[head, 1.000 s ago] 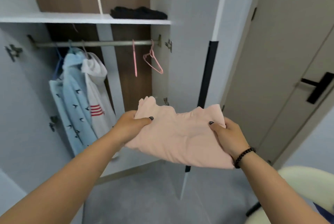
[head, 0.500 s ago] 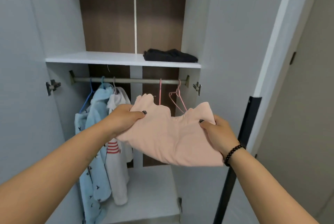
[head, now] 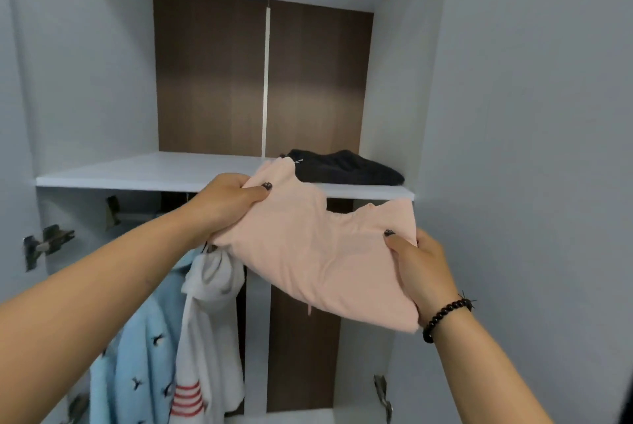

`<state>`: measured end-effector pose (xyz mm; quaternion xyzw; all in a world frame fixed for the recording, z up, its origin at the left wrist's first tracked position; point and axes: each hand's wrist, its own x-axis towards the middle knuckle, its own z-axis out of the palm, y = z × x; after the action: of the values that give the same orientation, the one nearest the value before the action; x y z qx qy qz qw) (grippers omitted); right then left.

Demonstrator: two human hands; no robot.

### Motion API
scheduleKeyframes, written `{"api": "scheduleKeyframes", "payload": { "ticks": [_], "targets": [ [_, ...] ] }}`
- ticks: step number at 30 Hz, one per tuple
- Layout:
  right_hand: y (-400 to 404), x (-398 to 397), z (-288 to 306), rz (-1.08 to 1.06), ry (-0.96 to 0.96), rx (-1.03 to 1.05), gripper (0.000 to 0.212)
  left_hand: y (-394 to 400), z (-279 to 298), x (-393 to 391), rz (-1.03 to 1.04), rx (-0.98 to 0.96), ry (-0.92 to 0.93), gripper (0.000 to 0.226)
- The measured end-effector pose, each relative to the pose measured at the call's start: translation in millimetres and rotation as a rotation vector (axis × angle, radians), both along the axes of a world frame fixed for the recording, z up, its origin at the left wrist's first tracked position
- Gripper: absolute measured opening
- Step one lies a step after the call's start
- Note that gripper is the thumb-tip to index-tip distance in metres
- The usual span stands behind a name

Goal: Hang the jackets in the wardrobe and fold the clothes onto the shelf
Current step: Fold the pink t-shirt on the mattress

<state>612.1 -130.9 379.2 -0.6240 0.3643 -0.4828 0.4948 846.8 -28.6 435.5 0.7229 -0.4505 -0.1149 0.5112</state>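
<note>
You are holding a folded pale-pink soft knit garment [head: 325, 259] up in front of the open wardrobe, level with the front edge of the flat white laminate shelf [head: 137, 171]. Your left hand [head: 229, 204] is gripping its upper left corner, thumb pressed on top of the cloth and fingers curled under, dark polish showing on the thumbnail. Your right hand [head: 419, 264] is clamping the right side the same way, thumb on top, fingers hidden beneath the fabric, with a dark round-bead bracelet [head: 445, 315] sitting on that wrist. The pink cloth is looking matte and lightly creased, its top edge wavy, its lower right corner sagging below your right hand; its upper left tip is overlapping the shelf edge in view, but whether it is touching the shelf is not clear. On the shelf's right end a folded dark charcoal garment [head: 346, 168] is lying flat, rumpled and low. Behind it the back panel is showing dark brown wood grain [head: 212, 74] split by a thin pale vertical strip. Below the shelf, a fluffy light-blue jacket with small dark bird prints [head: 144, 355] is hanging beside a white hooded jacket with red stripes [head: 209, 338], the two touching. Metal hinges [head: 46, 243] are sitting on the smooth grey-white left side wall.
</note>
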Motion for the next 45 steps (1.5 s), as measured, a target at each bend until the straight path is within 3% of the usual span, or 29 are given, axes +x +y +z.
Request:
{"api": "scheduleKeyframes", "payload": {
  "ticks": [7,10,18,21,23,31,37,40,45],
  "targets": [
    [-71,60,34,-0.085,-0.154,0.009,0.013,-107,60,70,-0.118,-0.008,-0.145,0.024],
    [-107,78,50,-0.112,-0.235,0.047,0.013,-159,92,92,-0.159,0.010,-0.295,0.022],
    [-196,107,93,-0.157,-0.159,-0.156,0.011,-309,157,129,-0.166,0.089,-0.674,0.035],
    [-220,118,101,-0.154,-0.090,-0.259,0.040,-368,163,134,-0.139,0.143,-0.789,0.037],
    [-240,126,100,-0.129,-0.086,-0.199,0.046,-406,161,136,-0.129,0.191,-0.850,0.038],
    [-274,127,79,-0.093,0.037,-0.095,0.030,-502,117,117,-0.147,0.454,-1.042,0.036],
    [-275,122,77,-0.224,0.311,-0.150,0.033,-521,92,120,-0.154,0.483,-1.098,0.025],
    [-268,117,81,-0.369,0.530,-0.243,0.035,-512,88,118,-0.112,0.389,-1.085,0.019],
    [-246,114,96,-0.646,0.859,-0.453,0.024,-462,97,108,-0.182,0.145,-0.983,0.044]
  ]
}}
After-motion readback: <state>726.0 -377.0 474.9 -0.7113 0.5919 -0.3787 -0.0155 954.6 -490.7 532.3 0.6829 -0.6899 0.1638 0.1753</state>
